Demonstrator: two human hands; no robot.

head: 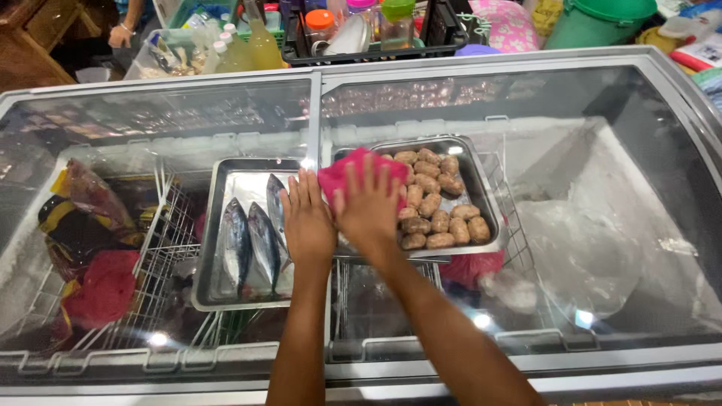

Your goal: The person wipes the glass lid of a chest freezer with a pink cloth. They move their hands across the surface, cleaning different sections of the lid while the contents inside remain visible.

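Pressing down on the glass lid of a chest freezer, the right hand lies spread on a pink cloth, fingers wide and palm flat, pinning it rather than gripping it. The left hand rests at nine o'clock of the right, just beside it, open and flat on the glass, holding nothing.

The cloth sits near the middle of the lid, at twelve o'clock from the right wrist, its top edge poking out beyond the fingertips. It looks soft, light and limp, likely to bunch under pressure and to slide easily on smooth glass; a flat palm on top, or a pinch at the free upper edge, would seem the surest hold. It is bright pink, crumpled, small enough to be mostly hidden by the hand.

Under the glass, a steel tray of brown sausages lies at three o'clock of the cloth, and a second tray with fish at seven o'clock. Wire baskets hold bags further left.
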